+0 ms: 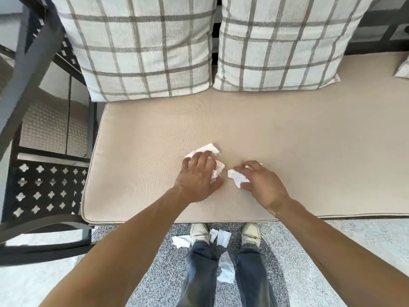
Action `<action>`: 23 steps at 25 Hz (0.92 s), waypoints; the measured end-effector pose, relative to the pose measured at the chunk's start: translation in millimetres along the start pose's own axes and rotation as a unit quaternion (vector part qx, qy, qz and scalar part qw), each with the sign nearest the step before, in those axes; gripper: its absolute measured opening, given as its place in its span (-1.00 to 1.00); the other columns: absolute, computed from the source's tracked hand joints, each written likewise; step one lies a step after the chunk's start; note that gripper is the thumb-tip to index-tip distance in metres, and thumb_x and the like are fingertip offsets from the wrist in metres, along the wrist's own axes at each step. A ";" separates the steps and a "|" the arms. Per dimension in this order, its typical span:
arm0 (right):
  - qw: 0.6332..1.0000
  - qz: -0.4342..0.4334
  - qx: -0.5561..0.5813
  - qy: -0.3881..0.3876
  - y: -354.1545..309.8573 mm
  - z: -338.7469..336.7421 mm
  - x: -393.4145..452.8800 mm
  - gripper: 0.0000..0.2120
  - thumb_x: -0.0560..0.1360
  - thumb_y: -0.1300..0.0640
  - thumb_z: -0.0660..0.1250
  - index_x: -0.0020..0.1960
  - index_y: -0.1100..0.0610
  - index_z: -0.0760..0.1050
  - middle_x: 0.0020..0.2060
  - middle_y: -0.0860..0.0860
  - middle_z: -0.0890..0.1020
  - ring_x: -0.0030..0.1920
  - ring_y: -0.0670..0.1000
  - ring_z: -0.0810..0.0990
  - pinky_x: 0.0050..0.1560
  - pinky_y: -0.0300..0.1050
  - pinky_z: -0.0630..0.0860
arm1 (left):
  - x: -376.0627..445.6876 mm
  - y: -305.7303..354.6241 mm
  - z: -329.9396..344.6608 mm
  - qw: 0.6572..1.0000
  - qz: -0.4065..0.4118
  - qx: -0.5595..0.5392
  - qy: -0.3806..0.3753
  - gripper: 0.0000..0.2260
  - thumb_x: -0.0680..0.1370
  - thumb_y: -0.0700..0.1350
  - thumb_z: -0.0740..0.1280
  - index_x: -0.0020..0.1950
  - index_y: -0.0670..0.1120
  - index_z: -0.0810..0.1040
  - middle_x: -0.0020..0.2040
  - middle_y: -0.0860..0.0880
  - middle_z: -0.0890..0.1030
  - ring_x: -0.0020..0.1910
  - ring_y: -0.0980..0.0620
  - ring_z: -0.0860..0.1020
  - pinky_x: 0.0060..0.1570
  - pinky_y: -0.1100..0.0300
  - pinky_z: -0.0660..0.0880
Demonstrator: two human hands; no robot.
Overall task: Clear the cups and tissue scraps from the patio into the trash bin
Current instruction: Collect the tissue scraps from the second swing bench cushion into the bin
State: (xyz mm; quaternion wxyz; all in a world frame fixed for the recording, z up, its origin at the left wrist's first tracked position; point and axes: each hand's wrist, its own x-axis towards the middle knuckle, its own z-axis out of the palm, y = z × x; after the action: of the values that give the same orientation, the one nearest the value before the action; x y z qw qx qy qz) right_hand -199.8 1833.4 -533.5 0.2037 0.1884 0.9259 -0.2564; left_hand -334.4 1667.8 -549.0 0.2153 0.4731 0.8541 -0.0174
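Note:
White tissue scraps lie on the beige seat cushion (287, 134) of a patio sofa. My left hand (199, 176) rests flat over one scrap (207, 149), fingers spread, with more tissue (219, 168) showing beside the fingertips. My right hand (261, 182) curls around a crumpled scrap (236, 177), thumb and fingers pinching it. More tissue pieces lie on the ground between my shoes: one (180, 241) left of the left shoe, two (222, 237) between the toes, and one (226, 268) between my legs. No cups or trash bin are in view.
Two plaid pillows (146, 47) (281, 43) lean against the sofa back. A black metal armrest with cut-out pattern (44, 187) stands at the left. A speckled grey mat (166, 262) covers the floor under my feet.

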 end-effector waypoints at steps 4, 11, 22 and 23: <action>0.997 0.008 0.049 0.061 1.4 5.3 -5.7 -0.76 0.53 0.09 0.36 0.18 -0.01 0.61 0.10 -0.02 0.60 0.03 0.09 0.62 -0.05 -0.05 0.49 | -20.1 -11.2 0.1 0.999 0.038 0.005 0.011 -0.52 0.53 0.20 0.03 0.31 -0.06 0.38 0.40 -0.13 0.36 0.26 -0.20 0.38 0.19 -0.13 0.34; 0.980 0.086 0.095 0.153 -9.4 -16.1 -19.0 -0.87 0.46 -0.06 0.41 0.00 -0.10 0.63 -0.19 -0.03 0.69 -0.15 0.08 0.62 -0.30 -0.16 0.27 | -21.9 -16.6 -16.7 0.992 -0.014 -0.120 -0.032 -0.78 0.60 -0.17 0.23 0.24 -0.10 0.50 0.19 -0.07 0.49 0.06 -0.12 0.53 -0.14 0.09 0.44; 0.912 0.010 0.334 0.239 -100.1 -148.8 -88.8 -0.73 0.50 0.23 0.33 -0.02 -0.15 0.62 -0.07 -0.16 0.65 -0.17 -0.13 0.58 -0.22 -0.11 0.60 | -85.1 10.4 -179.6 0.896 -0.024 -0.407 0.175 -0.69 0.52 -0.30 0.31 0.17 0.00 0.62 -0.03 -0.04 0.49 -0.19 0.14 0.49 -0.14 0.46 0.37; 0.899 0.012 0.357 0.253 -112.0 -163.2 -100.1 -0.71 0.49 0.24 0.34 -0.07 -0.17 0.63 -0.10 -0.17 0.65 -0.18 -0.11 0.58 -0.28 -0.13 0.61 | -96.3 14.0 -199.1 0.888 -0.022 -0.419 0.190 -0.71 0.52 -0.30 0.31 0.15 0.00 0.62 -0.02 -0.06 0.51 -0.18 0.15 0.50 -0.13 0.42 0.40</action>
State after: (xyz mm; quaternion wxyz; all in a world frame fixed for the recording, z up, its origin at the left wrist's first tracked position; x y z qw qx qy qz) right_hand -211.7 1809.7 -313.3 -0.1149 0.3182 0.7905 -0.5106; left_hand -348.6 1645.0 -329.1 0.2266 0.3146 0.8165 0.4279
